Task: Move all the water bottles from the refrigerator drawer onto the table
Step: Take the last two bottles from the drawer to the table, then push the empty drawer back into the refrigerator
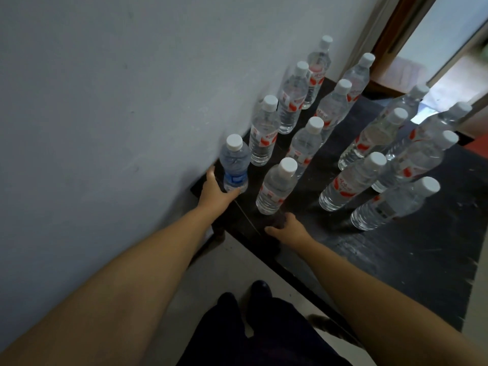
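Your left hand (216,190) is wrapped round the base of the blue-label bottle (235,165), which stands upright at the near-left corner of the dark table (396,260), close to the white wall (105,101). Your right hand (286,229) rests on the tabletop near the front edge, fingers relaxed and holding nothing, just below the nearest red-label bottle (277,187).

Other bottles crowd the top: a row of 3 red-label ones (264,132) runs back along the wall behind the blue one, a 2nd row of approx. 4 sits beside it, and a group of 6 or so (380,165) stands to the right w/ a bare strip of table between. All are upright w/ white caps on.

The nearest wall-row bottle is just behind the blue one, nearly touching it. Fridge drawer isn't in view. Below the table edge: pale floor (224,273), your dark trousers and shoes (260,289). A doorway (435,62) opens at far right.
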Action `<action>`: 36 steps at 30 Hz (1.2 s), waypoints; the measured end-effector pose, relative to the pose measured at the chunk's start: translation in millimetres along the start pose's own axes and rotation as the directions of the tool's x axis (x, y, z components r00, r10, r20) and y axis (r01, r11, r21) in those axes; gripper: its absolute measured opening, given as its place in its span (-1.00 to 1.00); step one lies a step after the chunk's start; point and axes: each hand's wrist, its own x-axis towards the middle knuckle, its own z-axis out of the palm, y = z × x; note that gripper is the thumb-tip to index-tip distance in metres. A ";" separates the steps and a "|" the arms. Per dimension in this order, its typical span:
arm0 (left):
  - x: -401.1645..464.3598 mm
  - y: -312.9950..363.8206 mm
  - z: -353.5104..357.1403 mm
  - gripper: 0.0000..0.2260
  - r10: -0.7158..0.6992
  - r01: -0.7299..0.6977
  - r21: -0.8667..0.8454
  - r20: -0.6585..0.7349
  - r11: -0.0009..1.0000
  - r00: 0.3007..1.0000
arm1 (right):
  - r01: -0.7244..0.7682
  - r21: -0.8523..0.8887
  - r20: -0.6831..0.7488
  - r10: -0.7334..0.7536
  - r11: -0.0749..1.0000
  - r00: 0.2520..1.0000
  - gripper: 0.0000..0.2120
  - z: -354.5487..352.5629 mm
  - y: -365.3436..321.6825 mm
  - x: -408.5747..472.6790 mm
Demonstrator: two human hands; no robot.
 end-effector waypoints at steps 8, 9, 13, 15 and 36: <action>-43.1 -57.7 -29.9 -0.67 -0.140 0.080 0.393 0.127 0.916 0.982 | 0.282 -0.515 0.300 -0.138 0.810 0.944 -0.68 40.7 -32.1 -14.1; -52.6 -64.0 -37.0 -0.72 -0.154 0.077 0.437 0.143 0.896 0.978 | 0.326 -0.550 0.337 -0.153 0.769 0.929 -0.68 46.8 -38.3 -14.6; -90.8 -91.3 -60.0 -0.64 -0.220 0.090 0.554 0.171 0.827 0.960 | 0.478 -0.683 0.460 -0.183 0.553 0.869 -0.65 69.5 -53.0 -13.0; -115.6 -104.4 -66.5 -0.61 -0.276 0.174 0.554 0.105 0.814 0.955 | 0.541 -0.718 0.515 -0.188 0.438 0.836 -0.65 80.7 -56.0 -13.9; -416.8 -171.5 51.7 -0.64 -0.743 0.784 -0.089 -0.400 0.615 0.537 | 0.774 -0.220 0.959 0.011 -0.594 0.282 -0.92 187.1 31.6 -166.0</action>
